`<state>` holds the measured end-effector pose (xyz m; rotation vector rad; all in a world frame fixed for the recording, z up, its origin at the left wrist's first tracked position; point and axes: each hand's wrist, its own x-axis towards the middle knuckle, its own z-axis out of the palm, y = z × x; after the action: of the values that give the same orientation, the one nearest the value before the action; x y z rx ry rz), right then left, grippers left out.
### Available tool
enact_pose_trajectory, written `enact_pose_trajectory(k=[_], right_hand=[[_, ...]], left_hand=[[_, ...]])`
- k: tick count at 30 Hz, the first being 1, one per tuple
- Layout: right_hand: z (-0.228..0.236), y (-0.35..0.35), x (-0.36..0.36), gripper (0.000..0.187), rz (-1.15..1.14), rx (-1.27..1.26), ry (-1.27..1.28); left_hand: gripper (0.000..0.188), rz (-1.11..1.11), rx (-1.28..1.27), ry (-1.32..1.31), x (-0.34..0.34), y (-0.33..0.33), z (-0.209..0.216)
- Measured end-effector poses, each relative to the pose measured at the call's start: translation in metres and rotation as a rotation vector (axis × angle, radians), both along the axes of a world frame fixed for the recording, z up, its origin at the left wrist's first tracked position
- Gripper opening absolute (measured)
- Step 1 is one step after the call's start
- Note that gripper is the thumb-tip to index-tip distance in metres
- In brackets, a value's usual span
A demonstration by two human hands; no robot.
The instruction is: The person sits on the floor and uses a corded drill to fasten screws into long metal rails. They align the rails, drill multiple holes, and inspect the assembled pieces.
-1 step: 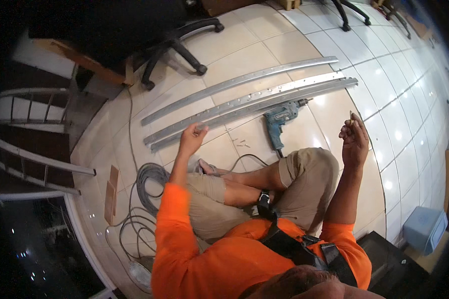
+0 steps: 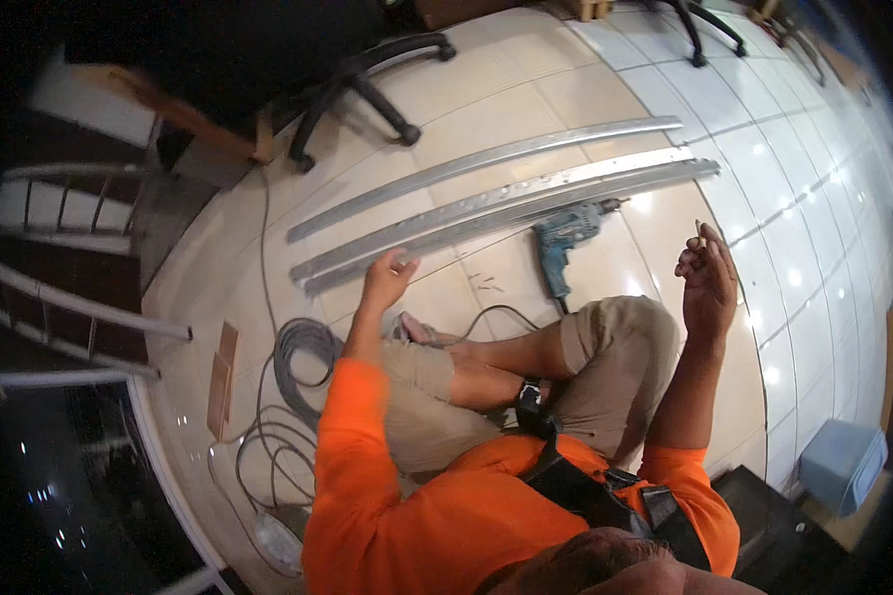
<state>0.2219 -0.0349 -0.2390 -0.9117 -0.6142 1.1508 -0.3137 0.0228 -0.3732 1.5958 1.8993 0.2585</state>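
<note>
My left hand (image 2: 389, 280) is just on the near side of the metal strips, its thumb and forefinger slightly apart and nothing visible between them. Whether it touches the nearest strip (image 2: 466, 234) I cannot tell. A second perforated strip (image 2: 526, 186) lies close alongside, and a third strip (image 2: 486, 164) is farther off. On the right, my raised right hand (image 2: 708, 283) pinches a small thin pale stick (image 2: 702, 236), too small to identify. Between my hands a blue-green corded power drill (image 2: 563, 243) lies on the floor, chuck toward the right.
Several small reddish-brown pieces (image 2: 483, 282) lie on the tiles near the drill. A coiled grey cable (image 2: 293, 367) is at my left, beside thin brown boards (image 2: 221, 382). Chair legs (image 2: 367, 94) stand at the far left, a ladder (image 2: 89, 307) left, a blue bin (image 2: 843, 466) right.
The view has shifted slightly. My left hand's thumb and forefinger show a little more gap. My right hand keeps its pinch on the small stick.
</note>
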Motion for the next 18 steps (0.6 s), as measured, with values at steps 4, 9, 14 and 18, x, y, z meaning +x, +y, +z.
enact_pose_trajectory(k=[4, 9, 14, 18], right_hand=[[0.036, 0.004, -0.064, 0.056, 0.243, 0.187, -0.151], [0.073, -0.021, -0.137, 0.061, 0.575, 0.229, -0.018], [0.109, -0.030, -0.178, 0.088, 1.230, 0.370, 0.378], [0.129, -0.028, -0.191, 0.096, 1.494, 0.332, 0.565]], left_hand=[[0.073, -0.375, -0.018, 0.357, -0.020, -0.005, -0.038], [0.065, 0.030, -0.086, 0.108, 0.009, 0.019, -0.016], [0.057, 0.168, -0.181, 0.178, -0.022, 0.030, -0.020], [0.056, 0.253, -0.115, 0.325, -0.032, 0.070, -0.031]])
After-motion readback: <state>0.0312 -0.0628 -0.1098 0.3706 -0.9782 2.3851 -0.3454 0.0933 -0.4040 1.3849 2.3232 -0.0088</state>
